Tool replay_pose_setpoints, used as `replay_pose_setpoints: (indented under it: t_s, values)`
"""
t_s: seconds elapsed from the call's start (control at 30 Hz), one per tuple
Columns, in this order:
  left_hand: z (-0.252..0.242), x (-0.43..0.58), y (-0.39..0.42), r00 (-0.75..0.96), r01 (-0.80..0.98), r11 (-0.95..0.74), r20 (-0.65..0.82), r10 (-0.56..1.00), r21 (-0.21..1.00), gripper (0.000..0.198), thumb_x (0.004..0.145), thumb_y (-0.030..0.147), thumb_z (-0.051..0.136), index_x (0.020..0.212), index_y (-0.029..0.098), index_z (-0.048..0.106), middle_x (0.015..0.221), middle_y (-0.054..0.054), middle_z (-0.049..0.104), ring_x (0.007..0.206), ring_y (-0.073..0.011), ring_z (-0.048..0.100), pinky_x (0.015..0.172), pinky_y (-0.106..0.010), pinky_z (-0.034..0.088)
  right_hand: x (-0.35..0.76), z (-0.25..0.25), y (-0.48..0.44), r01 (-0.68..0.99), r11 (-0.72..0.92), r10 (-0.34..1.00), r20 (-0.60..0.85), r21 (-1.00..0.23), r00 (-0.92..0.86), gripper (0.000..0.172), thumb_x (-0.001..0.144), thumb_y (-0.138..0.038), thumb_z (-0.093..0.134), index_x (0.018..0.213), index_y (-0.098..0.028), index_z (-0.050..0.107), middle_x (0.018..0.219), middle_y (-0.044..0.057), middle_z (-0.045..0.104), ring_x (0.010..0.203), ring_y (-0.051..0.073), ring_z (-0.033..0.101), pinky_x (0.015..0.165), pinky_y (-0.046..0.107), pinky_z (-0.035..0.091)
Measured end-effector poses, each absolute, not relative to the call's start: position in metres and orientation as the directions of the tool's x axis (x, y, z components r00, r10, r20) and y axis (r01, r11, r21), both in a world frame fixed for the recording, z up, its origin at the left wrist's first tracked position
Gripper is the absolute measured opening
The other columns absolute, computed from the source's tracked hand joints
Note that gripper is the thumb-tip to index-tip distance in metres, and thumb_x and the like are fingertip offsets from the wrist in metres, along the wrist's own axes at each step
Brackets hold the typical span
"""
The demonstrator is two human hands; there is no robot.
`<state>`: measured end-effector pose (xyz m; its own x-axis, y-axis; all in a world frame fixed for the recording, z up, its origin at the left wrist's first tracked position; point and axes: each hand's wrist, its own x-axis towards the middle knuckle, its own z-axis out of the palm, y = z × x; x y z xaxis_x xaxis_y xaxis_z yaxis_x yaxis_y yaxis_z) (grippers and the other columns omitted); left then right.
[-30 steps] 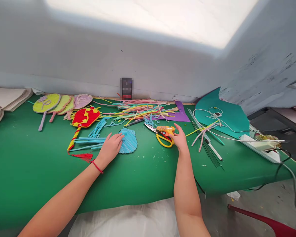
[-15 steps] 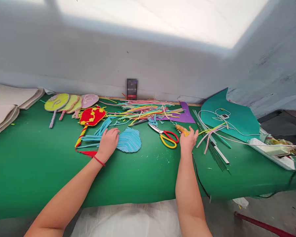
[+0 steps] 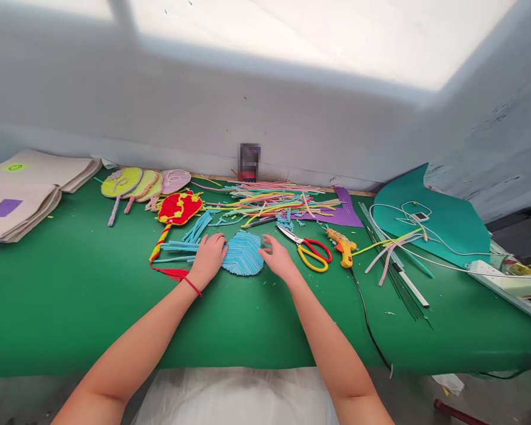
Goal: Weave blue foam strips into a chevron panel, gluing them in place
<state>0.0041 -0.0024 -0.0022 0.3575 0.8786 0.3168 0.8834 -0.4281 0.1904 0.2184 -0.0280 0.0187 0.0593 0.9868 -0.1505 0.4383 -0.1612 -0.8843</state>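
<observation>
A round blue fan panel (image 3: 242, 255), covered in ridged pipe-cleaner strips, lies flat between my hands. My left hand (image 3: 209, 258) rests at its left edge, fingers stretched out, over the ends of loose blue pipe cleaners (image 3: 177, 247). At the panel's right edge is my right hand (image 3: 277, 258), its thumb and fingers apart; whether it touches the edge I cannot tell. Scissors (image 3: 312, 251) with red and yellow handles lie right of that hand. Farther right, a yellow glue gun (image 3: 344, 245) sits on the table with its cord trailing toward the front edge.
Behind my left hand lies a red fan (image 3: 179, 208) with a tassel; several pale fans (image 3: 121, 182) overlap farther left. Many coloured pipe cleaners (image 3: 269, 198) are heaped along the back. A teal sheet (image 3: 442, 227), white cable and power strip (image 3: 491, 273) occupy the right.
My right hand has let go of the glue gun, leaving it on the table, and moved left to the blue panel. My left hand stays by the panel. The view has shifted slightly.
</observation>
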Motion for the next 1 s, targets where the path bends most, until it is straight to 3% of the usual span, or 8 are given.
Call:
replay_pose_setpoints:
  t_s: [0.17,0.23,0.3,0.47,0.6,0.73,0.83,1.0]
  values:
    - [-0.002,0.004,-0.003,0.363,0.877,-0.435,0.311,0.878,0.205,0.021,0.089,0.018,0.041,0.1,0.015,0.059,0.121,-0.014,0.06,0.116,-0.026,0.053,0.104,-0.05,0.032,0.228,0.013,-0.019,-0.036,-0.34,0.937,-0.342,-0.94,0.069,0.05,0.078,-0.037,0.061,0.122,-0.019,0.046,0.113,0.011,0.06,0.07,0.013,0.063,0.052,0.024,0.052]
    - [-0.003,0.004,-0.004,0.381,0.867,-0.454,0.314,0.87,0.206,0.02,0.089,0.017,0.041,0.098,0.016,0.059,0.122,-0.014,0.059,0.116,-0.0257,0.053,0.105,-0.051,0.031,0.233,0.012,-0.017,-0.088,-0.407,0.913,-0.409,-0.909,-0.003,0.039,0.077,-0.043,0.062,0.106,-0.017,0.053,0.092,0.007,0.064,0.059,0.01,0.06,0.044,0.019,0.045]
    - [-0.003,0.005,-0.005,0.397,0.857,-0.472,0.32,0.86,0.208,0.019,0.089,0.017,0.042,0.097,0.016,0.059,0.122,-0.014,0.059,0.117,-0.0258,0.053,0.106,-0.052,0.03,0.234,0.011,-0.019,0.006,-0.425,0.902,-0.424,-0.905,-0.085,0.035,0.074,-0.048,0.064,0.089,-0.017,0.057,0.072,0.002,0.06,0.048,0.007,0.052,0.037,0.017,0.033]
    - [0.006,0.008,-0.007,0.404,0.804,-0.54,0.44,0.802,0.247,0.022,0.089,0.02,0.045,0.107,0.016,0.057,0.128,-0.015,0.056,0.121,-0.0264,0.05,0.107,-0.054,0.03,0.23,0.013,-0.028,0.251,-0.152,0.932,-0.223,-0.956,-0.287,0.036,0.069,-0.05,0.069,0.066,-0.018,0.052,0.045,-0.008,0.041,0.042,0.006,0.036,0.041,0.02,0.023]
    - [0.02,0.009,-0.017,0.348,0.669,-0.705,0.738,0.579,0.237,0.039,0.089,0.019,0.047,0.128,0.023,0.043,0.135,-0.012,0.049,0.127,-0.0228,0.045,0.108,-0.05,0.031,0.244,0.023,-0.029,0.058,-0.037,0.943,-0.054,-0.998,-0.329,0.035,0.071,-0.048,0.068,0.067,-0.018,0.052,0.051,-0.008,0.038,0.045,0.005,0.032,0.043,0.02,0.022]
    - [0.024,0.012,-0.032,0.221,0.602,-0.786,0.915,0.337,0.144,0.062,0.083,0.024,0.06,0.137,0.031,0.032,0.144,-0.01,0.036,0.133,-0.0269,0.038,0.108,-0.052,0.032,0.255,0.029,-0.024,-0.196,-0.001,0.999,0.009,-0.981,-0.046,0.036,0.068,-0.047,0.072,0.067,-0.02,0.049,0.05,-0.008,0.04,0.042,0.005,0.034,0.039,0.021,0.021]
    - [0.022,0.017,-0.036,0.144,0.558,-0.787,0.903,0.404,0.263,0.07,0.081,0.027,0.064,0.141,0.032,0.026,0.149,-0.012,0.026,0.136,-0.0285,0.032,0.108,-0.05,0.034,0.248,0.028,-0.022,-0.381,0.068,0.994,0.031,-0.922,0.103,0.037,0.063,-0.045,0.076,0.073,-0.021,0.05,0.058,-0.007,0.049,0.046,0.007,0.046,0.038,0.019,0.027]
    - [0.017,0.022,-0.023,0.13,0.398,-0.639,0.65,0.749,0.658,0.07,0.084,0.039,0.06,0.143,0.029,0.025,0.15,-0.013,0.028,0.134,-0.0273,0.036,0.106,-0.048,0.036,0.224,0.022,-0.027,-0.45,0.012,1.0,0.003,-0.893,0.019,0.039,0.063,-0.045,0.076,0.083,-0.022,0.051,0.074,-0.003,0.059,0.056,0.01,0.059,0.04,0.019,0.036]
